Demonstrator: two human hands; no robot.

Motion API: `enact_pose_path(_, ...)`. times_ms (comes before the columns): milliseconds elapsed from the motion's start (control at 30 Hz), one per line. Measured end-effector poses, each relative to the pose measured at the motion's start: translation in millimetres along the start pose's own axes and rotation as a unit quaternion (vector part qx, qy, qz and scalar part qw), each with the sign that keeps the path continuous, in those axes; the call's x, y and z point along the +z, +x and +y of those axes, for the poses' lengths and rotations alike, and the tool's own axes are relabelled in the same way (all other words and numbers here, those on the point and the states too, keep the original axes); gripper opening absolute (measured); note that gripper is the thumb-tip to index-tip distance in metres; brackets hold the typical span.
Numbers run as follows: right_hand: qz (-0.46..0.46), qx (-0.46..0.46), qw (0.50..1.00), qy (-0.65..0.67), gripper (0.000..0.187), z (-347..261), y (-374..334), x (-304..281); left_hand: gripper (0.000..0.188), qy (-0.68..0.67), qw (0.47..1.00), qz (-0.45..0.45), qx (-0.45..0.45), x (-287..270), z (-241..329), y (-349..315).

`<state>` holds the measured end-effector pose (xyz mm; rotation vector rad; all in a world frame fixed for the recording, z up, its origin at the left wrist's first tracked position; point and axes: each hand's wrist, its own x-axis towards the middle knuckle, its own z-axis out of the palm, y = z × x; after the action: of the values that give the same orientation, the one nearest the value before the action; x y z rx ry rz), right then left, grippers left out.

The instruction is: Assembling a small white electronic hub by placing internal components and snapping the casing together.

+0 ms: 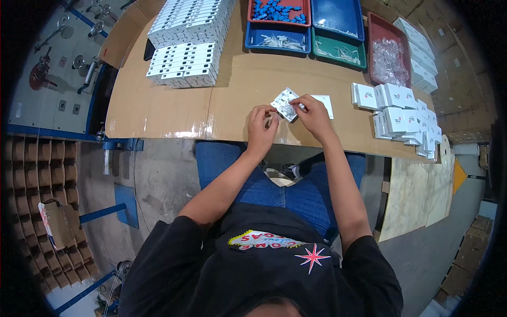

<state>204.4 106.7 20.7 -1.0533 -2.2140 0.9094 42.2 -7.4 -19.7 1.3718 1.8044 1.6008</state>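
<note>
I take this for a workshop or small packing floor: the cardboard-covered worktable (158,113) I'm looking down on carries stacked white boxes (185,61) toward its left, smaller white packs (404,119) at its right, and shallow plastic bins (335,15) along its far side, several with loose small parts in them. Around it I can make out bare grey floor (163,171), a cardboard divider grid (45,174) on the left, and plywood (414,203) and brown cartons (469,251) off to the right.

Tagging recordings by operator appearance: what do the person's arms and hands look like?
The black sleeves are short, leaving the forearms bare. The left hand and right hand are ungloved, with no watch or wristband in view.
</note>
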Motion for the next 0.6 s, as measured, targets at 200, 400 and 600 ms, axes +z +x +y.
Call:
enact_pose_path(200,0.001,-0.015,0.997,-0.078,0.015,1,2,7,0.029,0.132,0.986,-0.057,0.089,-10,3,6)
enact_pose_path(400,0.003,-0.008,0.995,-0.100,0.015,3,4,10,0.039,0.230,0.953,-0.110,0.166,-3,11,3)
enact_pose_path(600,0.019,-0.086,0.993,-0.074,0.015,17,12,11,0.042,0.245,0.953,-0.099,0.146,6,9,3)
